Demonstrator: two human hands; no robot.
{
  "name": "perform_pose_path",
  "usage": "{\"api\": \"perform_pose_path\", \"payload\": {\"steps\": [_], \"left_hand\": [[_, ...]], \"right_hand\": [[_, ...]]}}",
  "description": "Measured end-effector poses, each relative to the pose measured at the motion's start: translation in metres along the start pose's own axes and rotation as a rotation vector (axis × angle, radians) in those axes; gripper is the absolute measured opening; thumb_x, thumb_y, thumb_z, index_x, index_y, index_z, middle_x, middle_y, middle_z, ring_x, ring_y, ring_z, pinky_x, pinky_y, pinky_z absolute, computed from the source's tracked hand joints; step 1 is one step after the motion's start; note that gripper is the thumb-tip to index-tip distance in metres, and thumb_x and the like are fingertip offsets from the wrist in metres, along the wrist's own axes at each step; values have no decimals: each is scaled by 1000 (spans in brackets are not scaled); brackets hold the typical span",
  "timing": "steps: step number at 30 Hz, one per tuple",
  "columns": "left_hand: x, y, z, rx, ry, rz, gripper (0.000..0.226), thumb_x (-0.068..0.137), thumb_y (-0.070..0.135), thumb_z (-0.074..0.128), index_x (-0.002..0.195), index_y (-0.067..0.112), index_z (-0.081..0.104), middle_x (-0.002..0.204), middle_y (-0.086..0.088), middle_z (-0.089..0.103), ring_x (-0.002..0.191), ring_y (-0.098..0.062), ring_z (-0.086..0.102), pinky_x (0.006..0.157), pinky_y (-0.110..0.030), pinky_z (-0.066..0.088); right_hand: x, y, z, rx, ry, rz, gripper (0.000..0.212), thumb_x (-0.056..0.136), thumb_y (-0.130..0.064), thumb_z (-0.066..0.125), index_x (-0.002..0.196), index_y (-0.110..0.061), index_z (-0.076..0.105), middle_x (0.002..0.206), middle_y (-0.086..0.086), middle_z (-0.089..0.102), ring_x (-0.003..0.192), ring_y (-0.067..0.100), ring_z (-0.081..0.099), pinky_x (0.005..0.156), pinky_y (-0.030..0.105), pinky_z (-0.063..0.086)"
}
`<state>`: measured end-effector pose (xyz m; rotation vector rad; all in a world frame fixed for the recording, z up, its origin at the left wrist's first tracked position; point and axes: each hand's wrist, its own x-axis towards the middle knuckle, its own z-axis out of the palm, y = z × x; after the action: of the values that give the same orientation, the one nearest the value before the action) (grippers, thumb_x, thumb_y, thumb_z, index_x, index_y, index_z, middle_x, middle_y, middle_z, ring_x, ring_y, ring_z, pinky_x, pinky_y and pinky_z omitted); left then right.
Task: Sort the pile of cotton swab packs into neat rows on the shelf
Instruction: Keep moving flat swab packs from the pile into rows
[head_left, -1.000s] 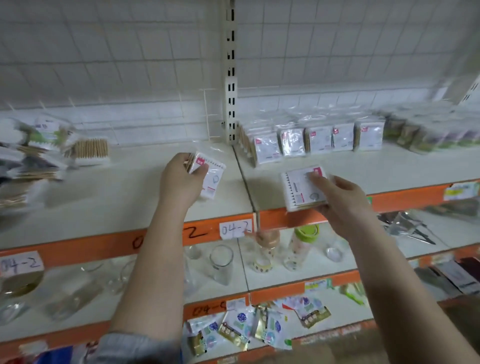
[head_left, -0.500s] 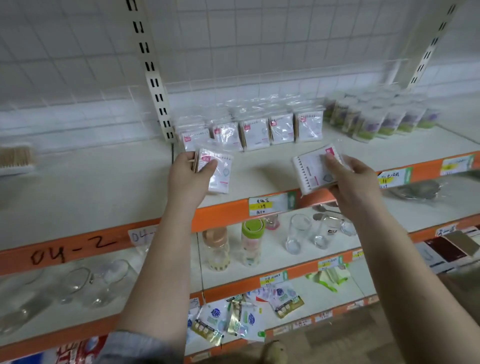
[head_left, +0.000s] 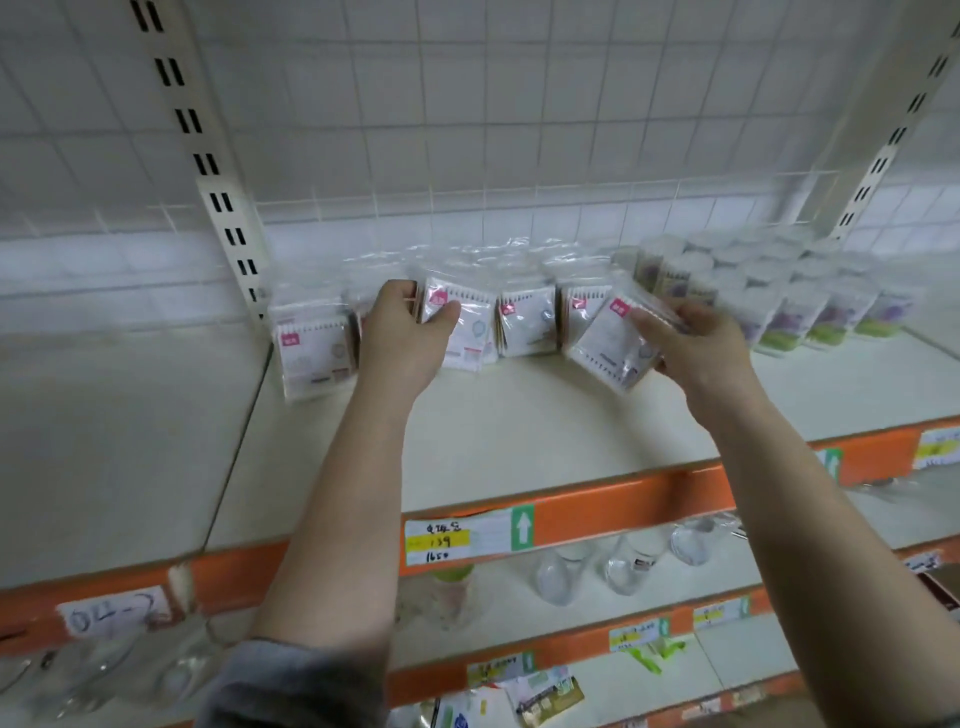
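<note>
A row of white cotton swab packs with pink labels (head_left: 524, 325) stands upright at the back of the white shelf (head_left: 519, 431). My left hand (head_left: 400, 338) grips one swab pack (head_left: 457, 332) by its left edge and holds it against the front of the row. My right hand (head_left: 696, 348) grips another swab pack (head_left: 610, 338), tilted, at the right end of the row. The leftmost pack (head_left: 311, 353) stands a little forward, beside the shelf upright.
Round swab tubs with purple and green labels (head_left: 789, 306) fill the shelf to the right of the row. A slotted upright (head_left: 218, 171) rises at the left. The orange shelf lip (head_left: 597, 509) carries a price tag. Glass bottles (head_left: 623, 561) stand on the shelf below.
Both hands have carried their packs from the shelf's front edge to the row at the back. The view has shifted right and closer to the row.
</note>
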<state>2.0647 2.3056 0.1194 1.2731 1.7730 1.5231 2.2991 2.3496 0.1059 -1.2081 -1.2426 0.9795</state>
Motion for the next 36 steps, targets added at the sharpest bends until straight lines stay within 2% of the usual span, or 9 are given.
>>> {"api": "perform_pose_path", "payload": {"steps": [4,7,11,14,19,22,28,32,36], "left_hand": [[5,0,21,19,-25,-28,18,83,22,67,92,20,51,101,-2,66,91,-18,61,80,-32,47],[6,-2,30,14,-6,-36,17,81,18,68,89,18,53,97,-4,68,84,-15,60,71,-25,44],[1,-2,34,57,60,-59,20,81,18,70,93,14,54,93,-1,64,85,-16,60,68,-27,43],[-6,-3,39,85,104,-89,22,82,21,69,96,12,55,99,-6,65,92,-21,61,71,-30,44],[-20,-2,51,159,103,-103,20,83,23,67,79,16,50,79,-1,60,73,-16,57,58,-16,37],[-27,-3,56,168,126,-116,23,84,23,67,75,15,48,83,-13,62,82,-27,62,65,-28,39],[-35,-5,63,144,179,-151,23,84,23,68,84,2,58,82,-12,65,77,-25,61,65,-30,41],[-31,-3,72,149,203,-160,32,83,19,69,63,8,46,67,-11,58,66,-25,55,56,-27,35],[-23,0,87,202,159,-115,24,83,15,69,70,2,54,75,-20,62,75,-36,61,68,-40,47]], "right_hand": [[27,1,-1,-155,-56,-104,9,86,-18,67,96,-18,67,75,-12,62,60,-3,54,58,7,42],[42,1,0,-223,-127,-162,5,86,-20,67,92,-20,68,78,-17,61,58,-7,53,56,2,39],[61,12,0,-260,-186,-183,6,82,-24,73,86,-26,69,82,-13,63,61,1,49,63,9,41],[72,19,-1,-258,-231,-189,9,79,-23,75,88,-24,72,82,-11,64,54,-11,51,68,15,40],[81,22,-5,-290,-284,-198,22,79,-12,74,101,-13,71,77,-8,59,45,-2,48,50,5,37],[82,23,-6,-359,-312,-216,28,78,-6,73,104,-17,69,76,-10,55,48,-1,44,53,5,36],[71,22,-6,-444,-260,-312,49,72,3,66,118,-15,62,121,6,56,86,14,51,91,29,45],[64,18,-20,-462,-242,-364,50,78,1,65,124,-16,57,126,-1,47,70,13,57,70,13,36],[49,22,-36,-465,-246,-371,39,84,-7,64,122,-14,58,125,1,55,78,11,56,71,16,38]]}}
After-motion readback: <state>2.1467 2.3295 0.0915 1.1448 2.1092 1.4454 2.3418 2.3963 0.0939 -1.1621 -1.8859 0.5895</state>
